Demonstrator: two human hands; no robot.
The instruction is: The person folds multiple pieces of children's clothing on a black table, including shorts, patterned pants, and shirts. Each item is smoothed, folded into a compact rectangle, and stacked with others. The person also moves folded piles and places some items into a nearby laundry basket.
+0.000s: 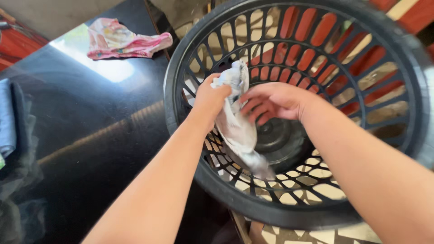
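A pale crumpled cloth [235, 122] hung inside the black slatted basket [181, 58], bunched tight in the left hand [211, 97]. The right hand [271, 101] touched it with curled fingers. A pink garment [122, 40] lay on the dark desk [90, 135].

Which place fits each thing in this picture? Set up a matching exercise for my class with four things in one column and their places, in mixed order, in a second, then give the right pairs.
Things
1. pale cloth
2. pink garment
3. black basket
4. folded blue-grey fabric

Places
A. lying at the far end of the dark table
B. at the left edge of the view
C. gripped by the left hand, with the right hand on it
D. tipped with its opening towards the camera, at the table's right edge

Pairs: 1-C, 2-A, 3-D, 4-B
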